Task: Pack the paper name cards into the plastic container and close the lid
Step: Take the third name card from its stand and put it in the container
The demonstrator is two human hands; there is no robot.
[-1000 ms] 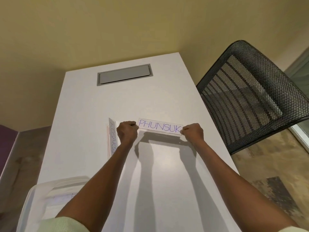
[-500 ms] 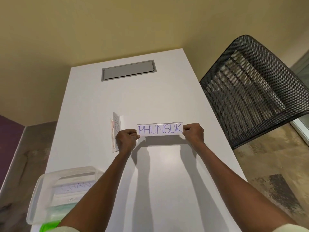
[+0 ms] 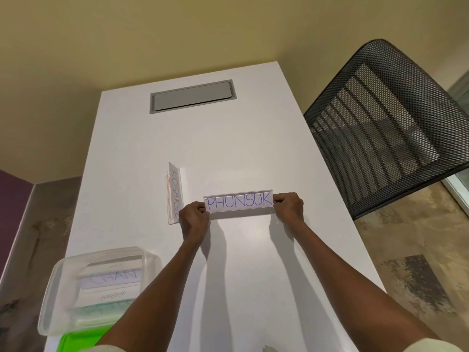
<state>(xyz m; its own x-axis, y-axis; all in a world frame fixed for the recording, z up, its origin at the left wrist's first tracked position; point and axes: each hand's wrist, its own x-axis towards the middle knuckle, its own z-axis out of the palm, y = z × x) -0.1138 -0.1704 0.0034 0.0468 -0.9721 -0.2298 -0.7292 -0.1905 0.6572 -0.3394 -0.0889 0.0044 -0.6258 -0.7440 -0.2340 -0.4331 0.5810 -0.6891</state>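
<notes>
A white name card reading PHUNSUK (image 3: 238, 203) is held up above the white table (image 3: 253, 153). My left hand (image 3: 194, 218) pinches its left end and my right hand (image 3: 289, 207) pinches its right end. A second card reading KOSAKS (image 3: 174, 193) lies on the table just left of my left hand, turned lengthwise away from me. The clear plastic container (image 3: 63, 288) sits at the near left, lid off, with several cards inside, the top one reading CHAN (image 3: 114, 278). A green lid (image 3: 76, 341) shows under the container's near edge.
A grey cable hatch (image 3: 193, 99) is set into the far end of the table. A black mesh chair (image 3: 390, 128) stands close to the table's right edge. The floor drops away on both sides of the narrow table.
Both hands have drawn the PHUNSUK card a little toward me and tilted it more upright. The view has tipped down, bringing the container and green lid into sight.
</notes>
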